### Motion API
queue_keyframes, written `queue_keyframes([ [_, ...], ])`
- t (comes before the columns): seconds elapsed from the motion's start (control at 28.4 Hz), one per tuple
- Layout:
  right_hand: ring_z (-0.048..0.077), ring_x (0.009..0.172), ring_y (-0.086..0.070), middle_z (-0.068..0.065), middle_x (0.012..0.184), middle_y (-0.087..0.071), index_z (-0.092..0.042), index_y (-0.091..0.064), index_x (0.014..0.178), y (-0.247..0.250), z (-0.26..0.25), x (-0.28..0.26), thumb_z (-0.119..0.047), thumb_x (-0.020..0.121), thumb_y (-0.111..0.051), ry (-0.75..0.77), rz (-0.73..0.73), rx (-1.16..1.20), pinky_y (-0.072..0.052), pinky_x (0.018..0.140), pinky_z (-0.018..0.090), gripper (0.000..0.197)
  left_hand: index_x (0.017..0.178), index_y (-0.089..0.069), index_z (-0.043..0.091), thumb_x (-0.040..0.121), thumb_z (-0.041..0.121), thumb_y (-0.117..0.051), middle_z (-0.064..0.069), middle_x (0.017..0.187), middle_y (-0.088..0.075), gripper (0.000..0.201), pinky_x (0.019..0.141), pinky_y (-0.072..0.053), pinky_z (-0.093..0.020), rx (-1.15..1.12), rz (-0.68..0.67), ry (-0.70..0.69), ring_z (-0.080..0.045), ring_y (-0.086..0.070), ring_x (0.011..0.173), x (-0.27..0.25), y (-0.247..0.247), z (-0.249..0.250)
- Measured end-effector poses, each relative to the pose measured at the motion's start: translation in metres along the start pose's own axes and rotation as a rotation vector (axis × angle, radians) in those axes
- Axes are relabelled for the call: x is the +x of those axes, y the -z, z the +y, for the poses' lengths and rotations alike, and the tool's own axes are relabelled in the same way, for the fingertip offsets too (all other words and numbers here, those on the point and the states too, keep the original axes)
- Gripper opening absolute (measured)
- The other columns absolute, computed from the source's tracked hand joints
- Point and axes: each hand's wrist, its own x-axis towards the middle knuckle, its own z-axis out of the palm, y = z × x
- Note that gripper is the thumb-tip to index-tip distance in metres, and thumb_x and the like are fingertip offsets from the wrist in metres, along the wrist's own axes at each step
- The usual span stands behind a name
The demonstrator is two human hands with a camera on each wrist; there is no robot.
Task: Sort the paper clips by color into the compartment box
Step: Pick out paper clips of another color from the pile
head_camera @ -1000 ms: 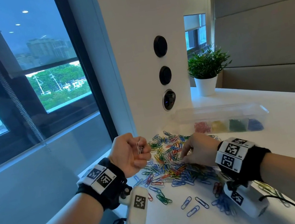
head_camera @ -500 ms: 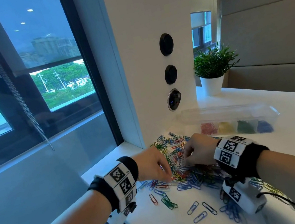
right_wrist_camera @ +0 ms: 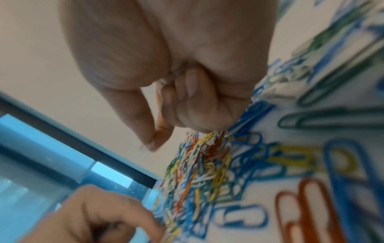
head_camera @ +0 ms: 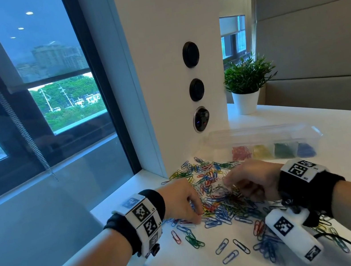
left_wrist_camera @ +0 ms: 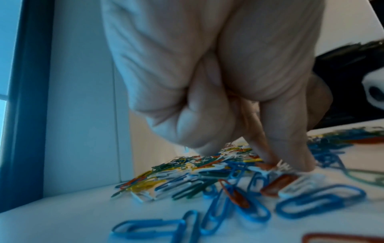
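A heap of mixed-colour paper clips (head_camera: 215,193) lies on the white table (head_camera: 348,149). Behind it stands the clear compartment box (head_camera: 264,138), holding red (head_camera: 241,153), yellow (head_camera: 261,152), green (head_camera: 284,150) and blue (head_camera: 305,150) clips in separate cells. My left hand (head_camera: 198,219) reaches down at the heap's left edge. Its thumb and forefinger (left_wrist_camera: 286,164) meet on a white clip (left_wrist_camera: 301,180), and the other fingers are curled. My right hand (head_camera: 226,180) hovers over the heap's middle. Its thumb and forefinger (right_wrist_camera: 154,139) are pinched on a thin, blurred white clip.
A white pillar with round black sockets (head_camera: 190,54) rises just behind the heap. A potted plant (head_camera: 246,87) stands at the back. Loose blue, green and red clips (head_camera: 228,250) are scattered toward the table's front edge. A black cable (head_camera: 343,241) trails from my right wrist.
My left hand, earlier raised with clips in its fist, has dropped to the heap's left edge. My right hand stayed over the heap and its fingertips have lifted a little.
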Motion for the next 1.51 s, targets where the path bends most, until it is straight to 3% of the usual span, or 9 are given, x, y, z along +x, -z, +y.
queue_keyframes([
  [0.21, 0.01, 0.051, -0.014, 0.001, 0.065, -0.028, -0.015, -0.038, 0.062, -0.006, -0.003, -0.006, -0.016, 0.078, -0.031, -0.021, -0.244, 0.618, -0.015, 0.036, 0.014, 0.018, 0.084, -0.077, 0.017, 0.083, 0.019, -0.069, 0.012, 0.073, -0.066, 0.008, 0.07, -0.053, -0.021, 0.064, 0.038, -0.01, 0.003, -0.054, 0.059, 0.003, -0.007, -0.009],
  [0.32, 0.01, 0.044, -0.022, 0.005, 0.063, -0.037, -0.011, -0.039, 0.062, -0.009, -0.005, -0.007, -0.02, 0.082, -0.031, -0.01, -0.28, 0.717, -0.013, 0.037, 0.014, 0.024, 0.088, -0.077, 0.011, 0.086, 0.019, -0.069, 0.004, 0.078, -0.071, 0.011, 0.067, -0.053, -0.021, -0.016, 0.066, -0.006, -0.001, -0.055, 0.058, 0.003, -0.006, -0.014],
  [0.46, 0.008, 0.039, -0.021, 0.002, 0.061, -0.031, -0.01, -0.041, 0.055, -0.017, -0.008, -0.01, -0.017, 0.079, -0.042, 0.019, -0.241, 0.68, -0.009, 0.036, 0.014, 0.026, 0.091, -0.078, 0.011, 0.088, 0.02, -0.07, 0.013, 0.074, -0.067, 0.012, 0.068, -0.05, -0.013, -0.146, 0.121, 0.008, 0.008, -0.055, 0.06, 0.001, -0.003, -0.021],
  [0.56, 0.008, 0.035, -0.022, 0.0, 0.055, -0.026, -0.009, -0.041, 0.06, -0.024, -0.008, -0.014, -0.016, 0.079, -0.046, -0.007, -0.216, 0.578, -0.01, 0.033, 0.015, 0.021, 0.1, -0.076, 0.004, 0.089, 0.016, -0.069, 0.001, 0.085, -0.071, 0.018, 0.066, -0.05, -0.012, -0.272, 0.131, 0.033, 0.004, -0.056, 0.064, -0.003, 0.0, -0.022],
  [0.67, 0.009, 0.039, -0.021, 0.001, 0.054, -0.035, -0.01, -0.04, 0.065, -0.026, -0.004, -0.015, -0.014, 0.087, -0.046, -0.012, -0.186, 0.42, -0.013, 0.032, 0.017, 0.023, 0.097, -0.076, 0.005, 0.089, 0.017, -0.069, 0.006, 0.062, -0.062, 0.016, 0.039, -0.035, -0.018, -0.412, 0.155, 0.096, -0.003, -0.039, 0.04, -0.011, 0.002, -0.025],
  [0.85, 0.01, 0.045, -0.028, 0.002, 0.06, -0.046, -0.001, -0.064, 0.098, -0.03, 0.001, -0.014, -0.006, 0.098, -0.043, 0.055, -0.069, 0.033, -0.019, 0.036, 0.017, 0.021, 0.08, -0.077, 0.015, 0.084, 0.019, -0.075, 0.007, 0.047, -0.048, 0.007, 0.038, -0.023, -0.02, -0.533, 0.184, 0.158, -0.011, -0.024, 0.039, -0.022, 0.001, -0.036],
  [1.09, 0.01, 0.04, -0.029, -0.004, 0.05, -0.042, -0.015, -0.074, 0.096, -0.047, -0.009, -0.015, -0.019, 0.101, -0.047, 0.212, -0.049, -0.587, -0.025, 0.042, 0.022, 0.027, 0.083, -0.071, 0.004, 0.088, 0.013, -0.07, 0.014, 0.041, -0.047, 0.01, 0.036, -0.028, -0.016, -0.424, 0.144, 0.167, -0.003, -0.032, 0.032, -0.034, 0.003, -0.034],
  [1.34, 0.003, 0.062, -0.058, -0.006, 0.082, -0.074, -0.016, -0.079, 0.094, -0.072, -0.01, -0.005, -0.028, 0.088, -0.07, 0.472, -0.041, -1.016, -0.052, 0.063, 0.023, 0.016, 0.064, -0.04, 0.015, 0.083, 0.009, -0.041, 0.001, 0.058, -0.03, 0.02, 0.036, -0.012, -0.015, -1.378, 0.14, 0.175, -0.009, -0.019, 0.044, -0.04, 0.005, -0.048],
  [1.51, 0.007, 0.065, -0.06, -0.011, 0.07, -0.067, -0.016, -0.08, 0.086, -0.076, -0.013, 0.0, -0.025, 0.083, -0.073, 0.479, -0.034, -1.149, -0.058, 0.068, 0.031, 0.012, 0.059, -0.037, 0.015, 0.092, 0.019, -0.038, 0.0, 0.057, -0.032, 0.033, 0.036, -0.01, -0.015, -1.404, 0.134, 0.21, -0.01, -0.019, 0.044, -0.036, 0.007, -0.046],
])
